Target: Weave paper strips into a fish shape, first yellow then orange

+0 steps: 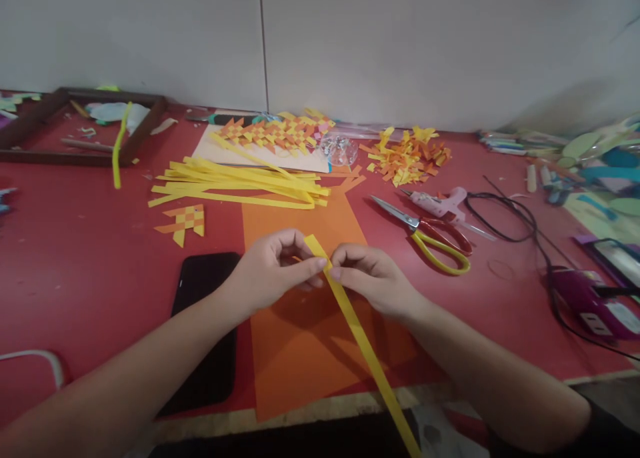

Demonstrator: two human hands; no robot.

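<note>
Between both hands, above orange paper [285,351], is a long yellow paper strip [367,348]. My left hand [280,268] pinches it near its upper end, thumb on top. Right beside that, my right hand [373,278] pinches the same strip with thumb and forefinger. The strip's lower part slants down past the table's front edge. Beyond my hands lies a bundle of yellow paper strips [235,181]. A woven orange and yellow paper fish [187,223] rests to the left of the orange sheet. Several more woven fish [275,133] sit on a pale board at the back.
A black phone [205,338] lies under my left forearm. To the right are scissors [425,235], a pink glue gun [443,205] with a black cord, and a purple power strip [595,298]. Paper scraps [407,155] pile at the back; a dark wooden frame [150,125] stands left.
</note>
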